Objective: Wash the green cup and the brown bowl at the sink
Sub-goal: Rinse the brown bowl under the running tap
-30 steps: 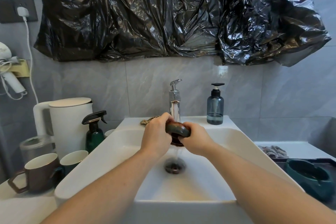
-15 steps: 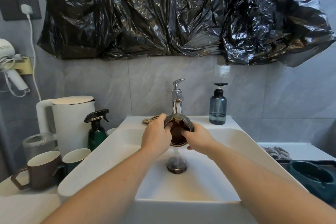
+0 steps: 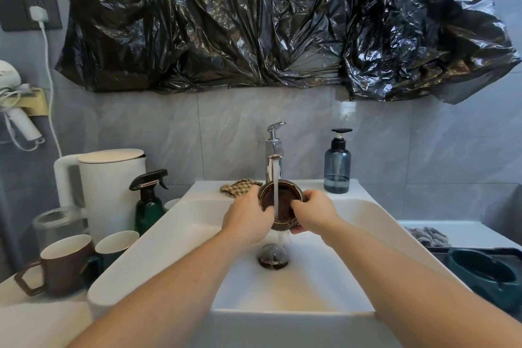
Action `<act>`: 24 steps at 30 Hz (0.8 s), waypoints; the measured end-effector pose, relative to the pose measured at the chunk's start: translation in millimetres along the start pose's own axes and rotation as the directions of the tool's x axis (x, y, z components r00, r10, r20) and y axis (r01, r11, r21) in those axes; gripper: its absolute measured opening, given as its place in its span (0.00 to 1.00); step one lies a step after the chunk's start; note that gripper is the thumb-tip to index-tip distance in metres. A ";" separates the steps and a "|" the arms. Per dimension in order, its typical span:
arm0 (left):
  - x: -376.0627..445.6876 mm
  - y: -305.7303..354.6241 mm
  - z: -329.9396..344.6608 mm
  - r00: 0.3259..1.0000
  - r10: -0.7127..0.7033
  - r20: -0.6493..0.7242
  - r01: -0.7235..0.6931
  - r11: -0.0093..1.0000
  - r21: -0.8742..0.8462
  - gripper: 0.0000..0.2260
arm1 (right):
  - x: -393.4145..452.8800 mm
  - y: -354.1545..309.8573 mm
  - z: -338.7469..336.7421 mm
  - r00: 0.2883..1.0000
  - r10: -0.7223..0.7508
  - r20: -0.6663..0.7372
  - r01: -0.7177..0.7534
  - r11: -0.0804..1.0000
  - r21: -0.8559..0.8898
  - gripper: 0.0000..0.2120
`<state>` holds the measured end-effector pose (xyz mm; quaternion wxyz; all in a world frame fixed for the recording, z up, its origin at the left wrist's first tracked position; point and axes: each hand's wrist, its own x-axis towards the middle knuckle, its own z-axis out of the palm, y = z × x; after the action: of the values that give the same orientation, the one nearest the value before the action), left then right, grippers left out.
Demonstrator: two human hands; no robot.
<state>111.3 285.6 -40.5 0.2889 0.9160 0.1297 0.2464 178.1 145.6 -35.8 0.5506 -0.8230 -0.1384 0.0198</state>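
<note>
Brown bowl [image 3: 282, 206] is held over the sink [image 3: 333, 271], tilted so that its open mouth faces the person, and the water from the tap [image 3: 273, 155] falls straight into it. It lies between the two hands, equally near to both. The left hand [image 3: 248, 219] grips the left rim with curled fingers, and its thumb seems to reach inside; the right hand [image 3: 313, 213] grips the right rim and the lower side. For the next rub or turn, I think either hand can reach the inside. The bowl's underside and most fingertips are hidden. The green cup [image 3: 114, 246] stands on the worktop at the left, half covered by a brown mug [image 3: 60, 265].
</note>
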 end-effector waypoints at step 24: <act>3.3 -2.1 -1.0 0.999 0.029 -0.045 -0.029 1.000 -0.001 0.12 | -4.5 -2.0 -2.9 0.987 -0.161 -0.017 0.159 0.982 -0.104 0.09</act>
<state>113.5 289.0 -39.8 0.2831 0.9117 0.1227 0.2713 173.9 142.6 -33.4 0.5092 -0.8365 -0.1979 -0.0422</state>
